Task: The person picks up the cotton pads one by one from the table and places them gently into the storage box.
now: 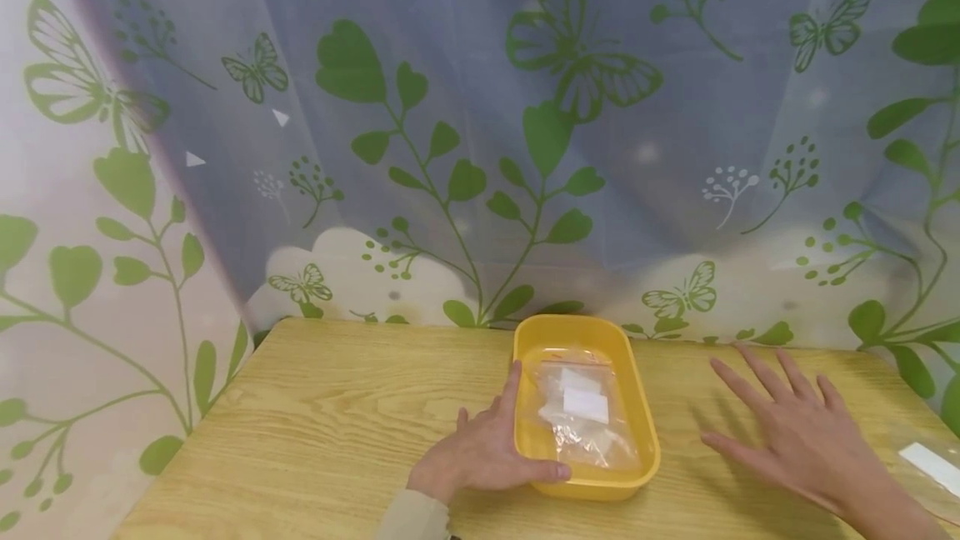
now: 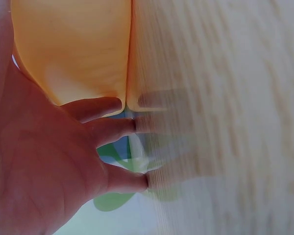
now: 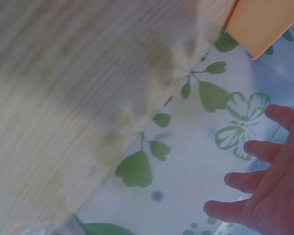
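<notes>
A yellow plastic tub (image 1: pixel 645 432) stands on the wooden table (image 1: pixel 322 415), with clear zip bags holding white pieces (image 1: pixel 581 407) inside it. My left hand (image 1: pixel 487 448) lies against the tub's left wall, thumb along its near corner and fingers straight on the table. In the left wrist view the fingers (image 2: pixel 108 129) touch the table beside the tub (image 2: pixel 73 49). My right hand (image 1: pixel 795 432) hovers flat and spread just right of the tub, holding nothing. The right wrist view shows its spread fingers (image 3: pixel 257 178) and a corner of the tub (image 3: pixel 262 22).
A leaf-and-butterfly printed curtain (image 1: pixel 480 132) hangs behind the table and down its left side. Another clear bag with a white strip (image 1: pixel 933 465) lies at the table's right edge. Bare wood stretches left of the tub.
</notes>
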`<state>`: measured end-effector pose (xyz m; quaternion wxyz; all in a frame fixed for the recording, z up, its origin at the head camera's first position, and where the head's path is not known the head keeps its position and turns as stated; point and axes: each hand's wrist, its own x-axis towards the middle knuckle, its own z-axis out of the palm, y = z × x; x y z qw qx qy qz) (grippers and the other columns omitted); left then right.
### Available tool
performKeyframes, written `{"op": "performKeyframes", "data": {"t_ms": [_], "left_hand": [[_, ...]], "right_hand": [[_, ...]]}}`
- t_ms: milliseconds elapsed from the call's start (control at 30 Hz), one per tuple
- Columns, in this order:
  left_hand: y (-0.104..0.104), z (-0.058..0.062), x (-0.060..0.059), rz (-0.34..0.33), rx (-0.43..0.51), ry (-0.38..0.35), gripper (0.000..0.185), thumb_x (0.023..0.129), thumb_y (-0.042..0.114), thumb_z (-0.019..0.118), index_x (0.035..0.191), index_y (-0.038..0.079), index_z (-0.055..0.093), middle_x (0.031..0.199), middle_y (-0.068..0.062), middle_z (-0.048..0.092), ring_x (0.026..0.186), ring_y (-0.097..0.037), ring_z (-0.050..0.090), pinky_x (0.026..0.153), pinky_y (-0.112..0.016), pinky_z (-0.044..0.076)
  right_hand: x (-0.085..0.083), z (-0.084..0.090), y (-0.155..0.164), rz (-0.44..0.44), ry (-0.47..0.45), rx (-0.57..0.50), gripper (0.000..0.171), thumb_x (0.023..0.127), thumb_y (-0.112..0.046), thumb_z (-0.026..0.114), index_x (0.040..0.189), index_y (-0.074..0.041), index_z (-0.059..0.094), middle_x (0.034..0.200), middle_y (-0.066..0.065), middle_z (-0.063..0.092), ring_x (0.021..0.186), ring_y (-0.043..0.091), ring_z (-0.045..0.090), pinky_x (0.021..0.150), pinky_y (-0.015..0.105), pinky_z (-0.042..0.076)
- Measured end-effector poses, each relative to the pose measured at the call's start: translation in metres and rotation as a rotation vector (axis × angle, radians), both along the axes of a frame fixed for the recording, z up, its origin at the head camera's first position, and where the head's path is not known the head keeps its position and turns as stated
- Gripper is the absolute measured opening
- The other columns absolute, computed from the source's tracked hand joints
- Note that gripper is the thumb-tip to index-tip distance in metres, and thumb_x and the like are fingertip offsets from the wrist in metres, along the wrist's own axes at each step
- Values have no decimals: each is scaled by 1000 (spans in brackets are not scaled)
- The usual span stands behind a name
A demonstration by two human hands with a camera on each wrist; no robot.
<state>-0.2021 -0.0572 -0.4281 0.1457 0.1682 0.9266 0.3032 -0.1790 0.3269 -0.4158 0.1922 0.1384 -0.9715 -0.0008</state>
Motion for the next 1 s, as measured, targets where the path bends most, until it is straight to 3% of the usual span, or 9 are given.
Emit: {"op": "performKeyframes", "data": {"t_ms": [300, 700, 1000], "left_hand": [[-1, 0, 0, 4, 17, -8, 139, 72, 79, 74, 163, 30, -18, 163, -21, 37, 150, -42, 37, 126, -69, 7], [-1, 0, 2, -3, 16, -6, 139, 72, 77, 75, 163, 29, -19, 164, -19, 37, 150, -42, 38, 125, -70, 8], [-2, 1, 2, 0, 19, -1, 140, 72, 77, 75, 163, 28, -19, 163, -21, 38, 150, -42, 38, 125, -71, 7]], "right_hand": [[7, -9, 23, -53, -7, -1, 95, 80, -72, 71, 160, -33, 36, 159, 23, 42, 134, 63, 40, 94, 87, 31], [16, -16, 50, -186, -75, 50, 101, 80, -77, 67, 160, -25, 35, 152, 31, 46, 128, 69, 39, 89, 87, 33], [19, -25, 72, -249, -104, 3, 102, 85, -74, 65, 164, -26, 22, 159, 33, 31, 132, 69, 28, 99, 90, 13]]}}
